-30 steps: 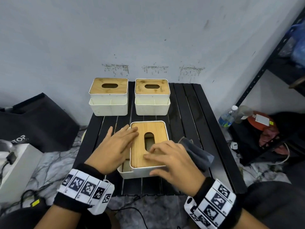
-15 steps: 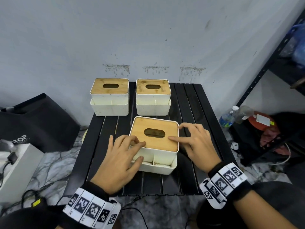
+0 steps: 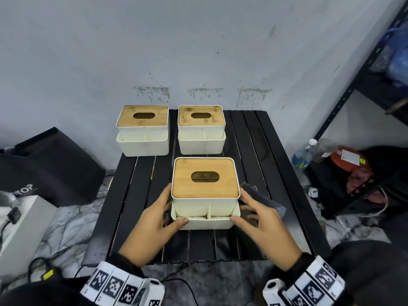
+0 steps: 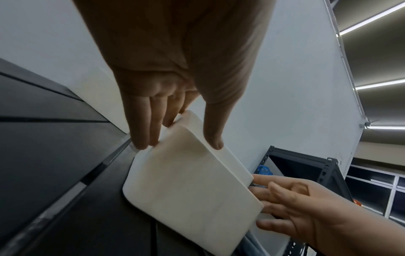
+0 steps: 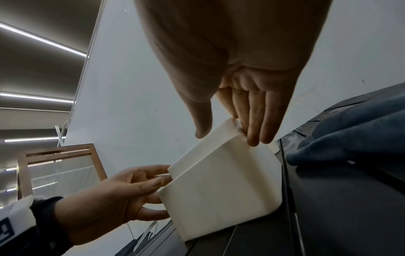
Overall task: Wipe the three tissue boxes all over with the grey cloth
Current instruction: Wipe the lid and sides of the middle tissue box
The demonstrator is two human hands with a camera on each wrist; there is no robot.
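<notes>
Three white tissue boxes with bamboo lids stand on the black slatted table (image 3: 136, 206). Two are at the back, one on the left (image 3: 142, 129) and one on the right (image 3: 201, 127). The near box (image 3: 205, 186) sits square, its front tray toward me. My left hand (image 3: 170, 206) lies along its left side with straight fingers, thumb on the front corner. My right hand (image 3: 242, 207) mirrors this on the right side. The wrist views show the same box (image 4: 186, 190) (image 5: 219, 190) between straight fingers. The grey cloth (image 3: 262, 199) (image 5: 350, 129) lies on the table beside my right hand, held by neither hand.
A black bag (image 3: 44, 166) and a white box (image 3: 22, 228) sit on the floor to the left. To the right are bottles (image 3: 302, 155) and a dark metal shelf (image 3: 353, 89). Cables run across the marble floor near the table's front edge.
The near box has been turned from lengthwise to square, with its tray facing me. My right hand left the lid and both hands came down to the box's sides.
</notes>
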